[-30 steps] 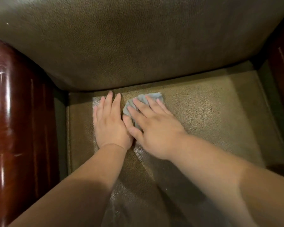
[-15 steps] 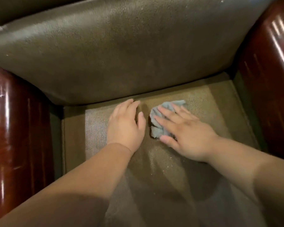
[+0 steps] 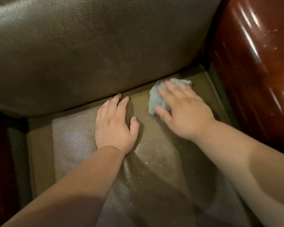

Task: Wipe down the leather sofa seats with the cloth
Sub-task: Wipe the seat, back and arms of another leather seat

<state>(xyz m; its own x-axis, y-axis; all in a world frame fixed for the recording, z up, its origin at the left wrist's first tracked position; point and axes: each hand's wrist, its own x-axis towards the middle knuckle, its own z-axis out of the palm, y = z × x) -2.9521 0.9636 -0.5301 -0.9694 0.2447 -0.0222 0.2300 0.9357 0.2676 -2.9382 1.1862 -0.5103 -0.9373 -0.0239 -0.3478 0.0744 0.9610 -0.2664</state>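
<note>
Both forearms cut off at my 6 o'clock edge. Sofa seat [image 3: 82, 145] pebbled olive leather, pale specks mid-seat. Left hand [image 3: 113, 126] flat on seat, palm down, fingers straight toward 12, holding nothing. Right hand [image 3: 182, 110] at 1 o'clock, blurred, fingers spread flat pressing the cloth [image 3: 156, 99]: crumpled, grey-blue, part hidden under fingers, near back cushion [image 3: 105, 46]. Glossy wooden armrest [image 3: 256, 71] at 2 o'clock.
</note>
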